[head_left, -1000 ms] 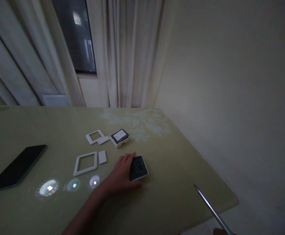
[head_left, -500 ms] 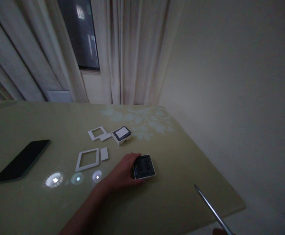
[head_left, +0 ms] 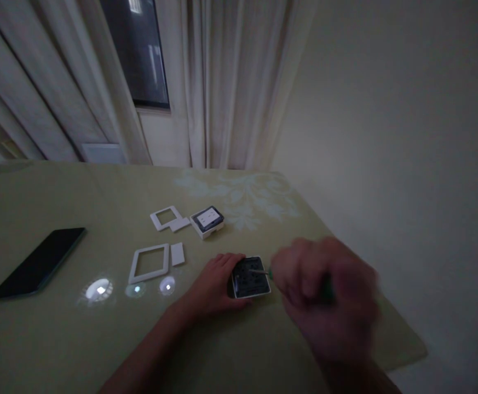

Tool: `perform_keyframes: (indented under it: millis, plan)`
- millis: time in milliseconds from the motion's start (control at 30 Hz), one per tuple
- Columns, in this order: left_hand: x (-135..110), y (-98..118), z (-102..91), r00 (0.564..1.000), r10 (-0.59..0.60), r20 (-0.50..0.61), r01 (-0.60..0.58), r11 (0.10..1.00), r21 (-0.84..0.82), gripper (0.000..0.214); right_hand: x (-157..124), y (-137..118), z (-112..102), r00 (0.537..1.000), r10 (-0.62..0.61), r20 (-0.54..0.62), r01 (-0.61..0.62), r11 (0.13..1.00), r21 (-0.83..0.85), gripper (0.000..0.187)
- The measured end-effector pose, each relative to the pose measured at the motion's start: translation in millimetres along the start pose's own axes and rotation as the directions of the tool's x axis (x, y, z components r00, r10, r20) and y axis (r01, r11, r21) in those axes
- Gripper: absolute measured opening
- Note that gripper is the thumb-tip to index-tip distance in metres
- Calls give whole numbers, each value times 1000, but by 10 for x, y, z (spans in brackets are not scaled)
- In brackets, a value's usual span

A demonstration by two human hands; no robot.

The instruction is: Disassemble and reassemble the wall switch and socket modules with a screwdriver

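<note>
My left hand (head_left: 218,284) grips the near socket box (head_left: 252,285) by its left side, fingers at the far edge and thumb at the near edge. The box has a black inside and a white rim, and rests on the table. My right hand (head_left: 324,290), blurred by motion, is closed around the green handle of a screwdriver (head_left: 260,271). Its metal shaft points left over the black inside of the box; whether the tip touches a screw is too small to tell.
Beyond the hands sits a second socket in a white box (head_left: 208,220). Two white frames (head_left: 165,263) (head_left: 155,221) and two small white plates (head_left: 177,254) (head_left: 179,224) lie to its left. A dark tablet-like slab (head_left: 41,262) is at far left. The table (head_left: 99,202) meets a wall at right.
My right hand has come in from the lower right with the screwdriver, bringing its tip over the box. The left hand keeps its hold; the view has shifted slightly.
</note>
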State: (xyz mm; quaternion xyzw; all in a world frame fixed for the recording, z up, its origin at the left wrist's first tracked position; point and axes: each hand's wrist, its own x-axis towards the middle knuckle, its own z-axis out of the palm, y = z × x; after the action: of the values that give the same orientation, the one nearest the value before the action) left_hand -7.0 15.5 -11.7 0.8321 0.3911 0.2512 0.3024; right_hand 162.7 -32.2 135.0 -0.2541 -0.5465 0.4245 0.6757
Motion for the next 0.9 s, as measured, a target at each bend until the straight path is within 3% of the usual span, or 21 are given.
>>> perform_keyframes:
  millis: [67,133,267,500,900]
  plan:
    - [13,0,-5,1000,7,3,-7,1000,4,80,153,244,41,999,21,-49,-16,994,111,51]
    - [21,6,-14,1000,11,7,-11,1000,8,78,294,491,64,993,105,-56,-92,975,202,49]
    - [28,27,-28,1000,10,12,-11,1000,5,74,408,750,60,980,200,15,-199,958,208,49]
    - [35,51,-41,1000,15,22,-14,1000,-15,73,409,713,52,966,226,128,-243,959,142,49]
    - [11,29,-30,1000,5,25,-4,999,-36,69,454,758,49,942,289,170,-320,928,194,50]
